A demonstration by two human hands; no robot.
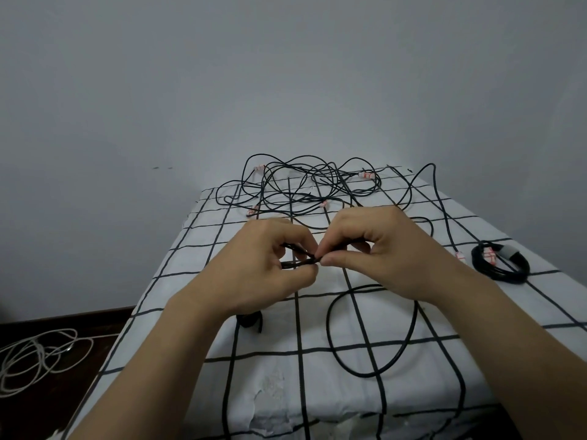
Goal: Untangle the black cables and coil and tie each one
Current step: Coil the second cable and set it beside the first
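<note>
Cable tangle (305, 185) across far table (317, 392).

A plain grey wall (286, 74) rises behind a table draped in white, black-gridded cloth (314, 322); dark floor (101, 354) lies left.

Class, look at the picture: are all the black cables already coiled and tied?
No: one tied coil lies at the right, but a loose tangle covers the far end.

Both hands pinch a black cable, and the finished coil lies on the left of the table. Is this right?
Not quite. The head view shows the coil on the right of the table. The left hand and right hand do pinch the cable.
</note>
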